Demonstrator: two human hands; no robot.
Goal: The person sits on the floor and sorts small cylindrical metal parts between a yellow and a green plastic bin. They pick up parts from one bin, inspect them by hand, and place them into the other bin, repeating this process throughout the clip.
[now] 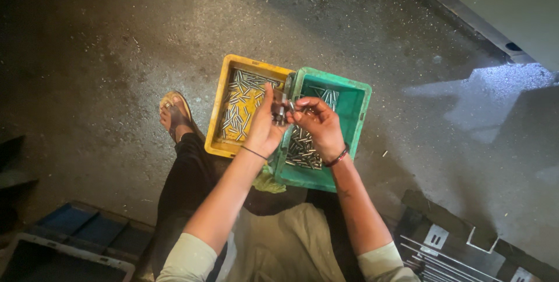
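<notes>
Both hands meet over two bins of small metal pins on a concrete floor.

The left hand [265,125] and the right hand [317,122] are closed together around a small dark gauge-like piece [280,109] and a metal pin [290,106], raised above the seam between the yellow bin [224,122] and the green bin [355,113], so either bin lies within easy reach. Loose pins fill both bins (one more lies alone on the floor [87,72] to the right). Exactly which fingers pinch what I cannot tell. A sandalled foot [173,114] rests just beside the yellow bin.
</notes>
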